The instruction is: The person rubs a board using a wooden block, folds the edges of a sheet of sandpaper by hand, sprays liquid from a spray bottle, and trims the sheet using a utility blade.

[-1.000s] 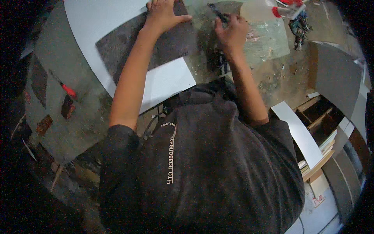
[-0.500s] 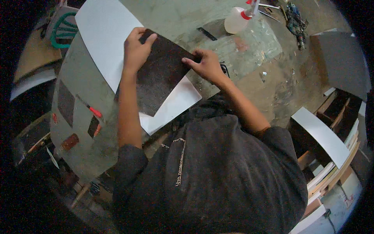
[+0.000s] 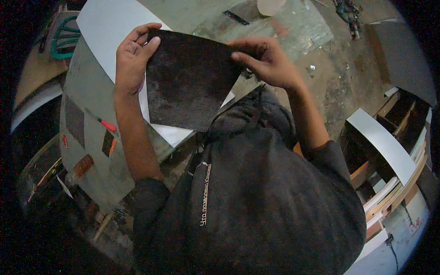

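A dark, rough-looking sheet [image 3: 190, 82] is stretched between my two hands above the table, tilted up toward me. My left hand [image 3: 132, 64] pinches its upper left corner, thumb on the near face and fingers behind. Its upper right corner sits between the thumb and fingers of my right hand [image 3: 270, 64]. Beneath the sheet lies a long white panel [image 3: 114, 32]; it runs from the far left toward me, and its near corner shows below the sheet. The sheet hides the panel's middle.
Left on the greenish table [image 3: 96, 183] lie a red-handled tool [image 3: 108, 125], an orange-handled one [image 3: 112, 146], a brown block [image 3: 83, 166] and a dark rectangle [image 3: 74, 118]. A black strip [image 3: 236, 17] and a bottle [image 3: 271, 6] are at the back. Right stands a rack with a white panel [image 3: 384, 144].
Both hands have raised the dark sheet nearer to me and turned it squarer to my view. My hands have moved farther apart, and the sheet covers more of the white panel.
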Available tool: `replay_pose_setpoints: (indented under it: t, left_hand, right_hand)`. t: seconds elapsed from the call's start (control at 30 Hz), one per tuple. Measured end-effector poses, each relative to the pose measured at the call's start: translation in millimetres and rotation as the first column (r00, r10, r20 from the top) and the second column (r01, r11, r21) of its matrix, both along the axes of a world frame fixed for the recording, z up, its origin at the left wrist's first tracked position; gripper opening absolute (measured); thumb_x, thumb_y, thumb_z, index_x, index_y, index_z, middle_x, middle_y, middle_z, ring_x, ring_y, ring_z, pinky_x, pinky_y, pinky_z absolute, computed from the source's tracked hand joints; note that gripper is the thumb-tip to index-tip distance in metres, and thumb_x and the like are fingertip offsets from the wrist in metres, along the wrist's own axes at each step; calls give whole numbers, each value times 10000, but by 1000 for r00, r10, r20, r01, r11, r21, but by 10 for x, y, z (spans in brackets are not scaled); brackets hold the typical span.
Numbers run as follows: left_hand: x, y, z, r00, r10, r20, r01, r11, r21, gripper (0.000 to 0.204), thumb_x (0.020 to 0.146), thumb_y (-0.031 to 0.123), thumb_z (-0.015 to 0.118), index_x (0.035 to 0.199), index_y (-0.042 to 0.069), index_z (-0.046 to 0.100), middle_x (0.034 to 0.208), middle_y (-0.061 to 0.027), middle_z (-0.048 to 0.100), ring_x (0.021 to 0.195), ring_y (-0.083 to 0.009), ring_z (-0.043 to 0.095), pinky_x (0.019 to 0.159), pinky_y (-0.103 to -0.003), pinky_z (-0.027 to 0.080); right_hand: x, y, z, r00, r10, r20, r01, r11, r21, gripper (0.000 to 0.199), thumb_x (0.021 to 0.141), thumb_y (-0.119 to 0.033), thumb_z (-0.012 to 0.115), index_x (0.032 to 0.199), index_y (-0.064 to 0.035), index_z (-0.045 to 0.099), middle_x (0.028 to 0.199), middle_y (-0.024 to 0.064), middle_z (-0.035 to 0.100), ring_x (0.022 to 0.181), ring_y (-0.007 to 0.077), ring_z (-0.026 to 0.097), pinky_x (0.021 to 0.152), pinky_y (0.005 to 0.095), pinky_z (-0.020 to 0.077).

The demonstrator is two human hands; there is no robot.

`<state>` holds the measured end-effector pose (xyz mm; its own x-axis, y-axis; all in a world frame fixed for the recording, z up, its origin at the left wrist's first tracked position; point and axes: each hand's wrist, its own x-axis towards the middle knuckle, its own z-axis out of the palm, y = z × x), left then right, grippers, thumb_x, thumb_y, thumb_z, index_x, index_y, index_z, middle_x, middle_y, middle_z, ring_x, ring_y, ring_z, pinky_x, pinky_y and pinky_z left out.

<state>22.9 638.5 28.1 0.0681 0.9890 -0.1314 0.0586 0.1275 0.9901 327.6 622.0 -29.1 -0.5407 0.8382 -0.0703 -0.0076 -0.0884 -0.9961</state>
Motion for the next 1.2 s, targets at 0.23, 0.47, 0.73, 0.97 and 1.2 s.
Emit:
replay_pose_setpoints:
  t: [0.23, 0.47, 0.73, 0.97, 1.2]
  left_hand:
    - [199, -287, 43, 936, 204, -287, -167, 975, 150, 313, 837, 132, 832, 997, -2, 599, 910, -55, 653, 793, -95, 607, 711, -230, 495]
    - [233, -413, 144, 832, 189, -521, -90, 974, 209, 365, 820, 158, 853, 989, 9, 566, 902, -32, 615, 829, -102, 573, 756, -247, 485]
    - [86, -232, -107, 985, -28, 172, 21, 999, 46, 295, 954, 109, 693, 1180, -33, 566, 1059, -111, 687, 899, -129, 639, 801, -250, 519]
    - [374, -253, -175, 906, 131, -403, 61, 901, 429, 452, 889, 364, 777, 1084, -15, 623, 958, -75, 715, 805, -137, 651, 782, -274, 525]
    - [389, -63, -329, 817, 380, -434, -105, 838, 536, 393, 951, 388, 704, 817, 25, 634, 672, 2, 577, 650, -111, 508, 636, -297, 451]
  right_hand:
    - [-470, -272, -23, 865, -497, 65, 456, 835, 306, 272, 817, -275, 829, 796, -16, 747, 678, 108, 697, 636, 139, 661, 625, 298, 519]
    - [-481, -453, 317, 869, -441, 224, 391, 890, 234, 322, 784, -304, 847, 748, -10, 721, 622, 107, 658, 590, 135, 632, 580, 294, 490]
    - [-43, -527, 210, 970, -241, -37, 243, 965, 95, 348, 903, -128, 720, 1228, -29, 645, 930, 65, 707, 851, 127, 647, 762, 295, 534]
    - [-153, -670, 346, 911, -371, 179, 334, 920, 206, 431, 918, -149, 741, 1301, -18, 594, 1068, 65, 707, 927, 107, 640, 786, 263, 524]
    - [-299, -639, 226, 792, -588, 165, 540, 801, 260, 254, 866, -201, 782, 996, 7, 716, 796, 112, 725, 652, 141, 646, 618, 312, 513]
